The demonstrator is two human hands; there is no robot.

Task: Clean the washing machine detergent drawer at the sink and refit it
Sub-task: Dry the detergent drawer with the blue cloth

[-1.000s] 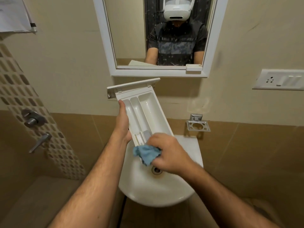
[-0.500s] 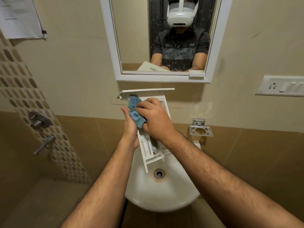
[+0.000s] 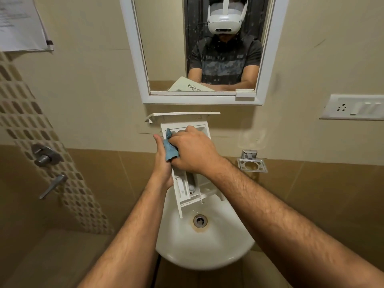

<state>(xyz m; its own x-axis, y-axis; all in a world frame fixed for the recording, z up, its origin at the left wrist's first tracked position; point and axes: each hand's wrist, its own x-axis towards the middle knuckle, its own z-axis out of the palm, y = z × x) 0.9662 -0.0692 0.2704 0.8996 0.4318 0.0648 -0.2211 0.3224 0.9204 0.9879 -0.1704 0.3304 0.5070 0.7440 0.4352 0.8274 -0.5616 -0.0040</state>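
Head view shows the detergent drawer (image 3: pixel 188 190) held tilted over the sink (image 3: pixel 207 250), its front panel up at the far end near the wall below the mirror (image 3: pixel 199 48) and its near end hanging above the drain (image 3: pixel 200 220). The left hand (image 3: pixel 163 163) holds the drawer by its left edge, fingers wrapped round the rim. The right hand (image 3: pixel 192 151) holds a blue cloth (image 3: pixel 170 149), bunched between its curled fingers, and presses it into the far compartments just behind the front panel.

By my reading the job is in the wiping stage: the drawer is out of the machine and at the sink, and the cloth is at the far end. No water is seen running. The near compartments look pale and fairly clean, though residue would be too small to tell. Still left: finishing the wipe and carrying the drawer to the washing machine, which is not in view, to refit it.
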